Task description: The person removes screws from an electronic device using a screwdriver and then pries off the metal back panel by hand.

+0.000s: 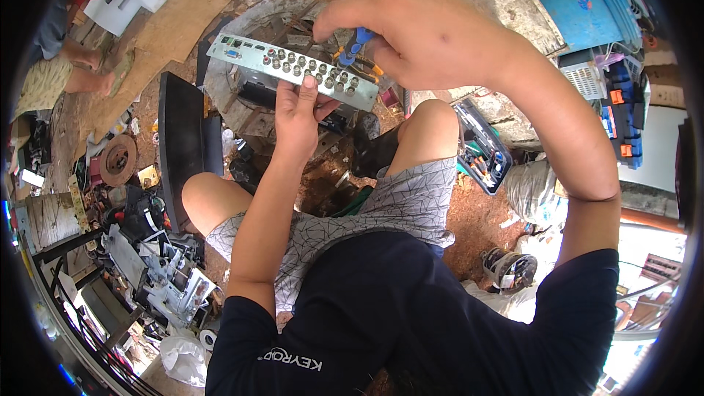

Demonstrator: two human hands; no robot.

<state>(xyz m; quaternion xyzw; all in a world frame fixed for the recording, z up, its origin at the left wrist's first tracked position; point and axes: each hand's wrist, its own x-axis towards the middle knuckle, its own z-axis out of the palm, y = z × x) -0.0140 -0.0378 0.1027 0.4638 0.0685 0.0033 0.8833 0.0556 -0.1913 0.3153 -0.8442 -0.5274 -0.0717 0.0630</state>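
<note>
A silver metal electronics box, a video recorder by its look [253, 57], is tilted so that its back panel with several round video sockets faces up. My left hand [297, 114] grips its near edge, thumb pressed on the panel below the sockets. Over the panel's right part, my right hand [400, 37] is closed around the blue handle of a screwdriver [356, 48]. The screwdriver points down at the sockets, but its tip is hard to make out. Behind the box, a round worn stand [220, 81] partly shows.
A dark flat panel [180, 150] stands by my left knee. An open tool case [484, 150] lies beyond my right knee. Scrap metal parts [165, 271] are heaped at the left, and a blue bucket [587, 4] stands far right. Another person's legs [84, 73] show far left.
</note>
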